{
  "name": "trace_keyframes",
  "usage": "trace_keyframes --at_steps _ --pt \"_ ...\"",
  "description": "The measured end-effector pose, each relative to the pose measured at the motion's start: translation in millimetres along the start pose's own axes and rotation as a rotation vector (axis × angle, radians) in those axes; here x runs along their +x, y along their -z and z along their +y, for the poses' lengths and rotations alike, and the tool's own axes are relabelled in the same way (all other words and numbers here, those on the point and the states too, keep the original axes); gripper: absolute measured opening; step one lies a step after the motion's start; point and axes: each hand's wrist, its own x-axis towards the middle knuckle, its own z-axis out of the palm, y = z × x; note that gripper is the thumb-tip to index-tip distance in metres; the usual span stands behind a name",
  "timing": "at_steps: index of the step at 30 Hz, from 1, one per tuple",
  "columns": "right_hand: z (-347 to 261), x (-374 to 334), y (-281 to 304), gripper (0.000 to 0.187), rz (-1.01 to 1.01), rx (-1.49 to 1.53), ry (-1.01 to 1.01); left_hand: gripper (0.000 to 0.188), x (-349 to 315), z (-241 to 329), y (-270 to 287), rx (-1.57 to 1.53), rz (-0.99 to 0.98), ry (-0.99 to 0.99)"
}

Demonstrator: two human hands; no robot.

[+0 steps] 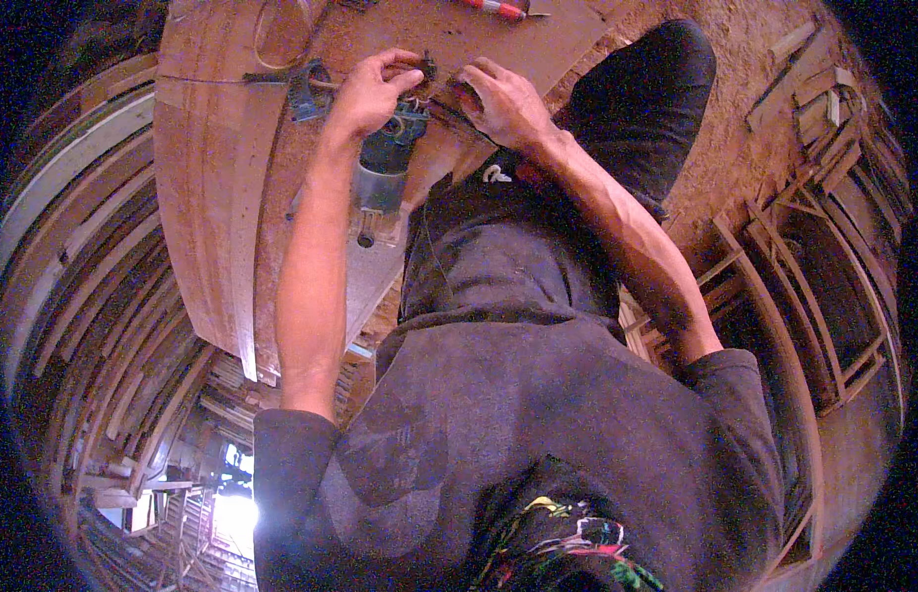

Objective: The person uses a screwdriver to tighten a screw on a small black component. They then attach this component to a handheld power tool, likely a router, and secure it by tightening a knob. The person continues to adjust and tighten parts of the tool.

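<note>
My left hand (373, 96) is closed in a pinch, with a small dark piece (428, 67) at its thumb and fingertips. Close to it on the right, my right hand (508, 111) has curled fingers around something dark and reddish, mostly hidden by the fingers. Below my hands lies a power tool (385, 163) with a blue-green upper part and a grey, cylindrical body; thin wires show near its top end. A blue part (309, 92) with a dark cord lies left of my left wrist, on the brown wooden board (217, 197).
A red-and-white handled tool (500, 9) lies at the far edge. Stacked planks (94, 266) line the left side. Wooden frames (790, 286) stand at the right, with scrap wood (790, 74) on the dusty ground. My bent knee (666, 79) is right of my hands.
</note>
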Motion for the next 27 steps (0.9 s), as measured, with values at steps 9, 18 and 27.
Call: trace_keyframes --at_steps 9,18,27 --pt "-1 10 -2 0.028 -0.058 -0.108 0.203 0.032 -1 2 3 0.064 -0.013 -0.01" --pt "-5 -5 27 0.014 0.123 0.129 0.002 0.03 -24 28 -19 0.489 0.352 -0.283" --pt "-35 -8 33 0.028 0.04 1.093 -0.504 0.02 -58 57 -44 0.057 0.324 -0.437"
